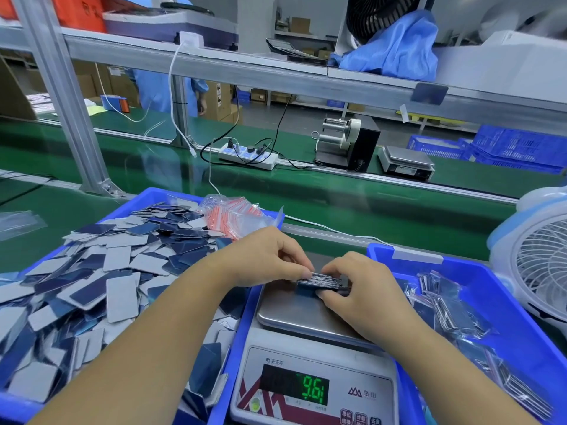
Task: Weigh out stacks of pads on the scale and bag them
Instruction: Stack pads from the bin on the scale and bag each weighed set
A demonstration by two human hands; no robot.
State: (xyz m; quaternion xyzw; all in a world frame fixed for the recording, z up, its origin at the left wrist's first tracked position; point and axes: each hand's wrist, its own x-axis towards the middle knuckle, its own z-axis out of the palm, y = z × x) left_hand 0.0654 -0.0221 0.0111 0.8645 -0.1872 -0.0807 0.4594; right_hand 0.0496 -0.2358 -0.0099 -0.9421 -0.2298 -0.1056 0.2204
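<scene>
I've got both hands on the stack (pixel 325 282), far edge of the scale (pixel 310 320) pan. Left hand (pixel 270 256) pinches its left end, right hand (pixel 356 286) grips the right end — long axis runs L-R between them. Readout 9.61. Bags (pixel 236 214) beyond scale to the left, loose pads (pixel 119 271) left — pan steel, slick I'd guess.

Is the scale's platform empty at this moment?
No, a stack of pads lies on the scale, held by both hands, and the display reads 9.61.
</scene>
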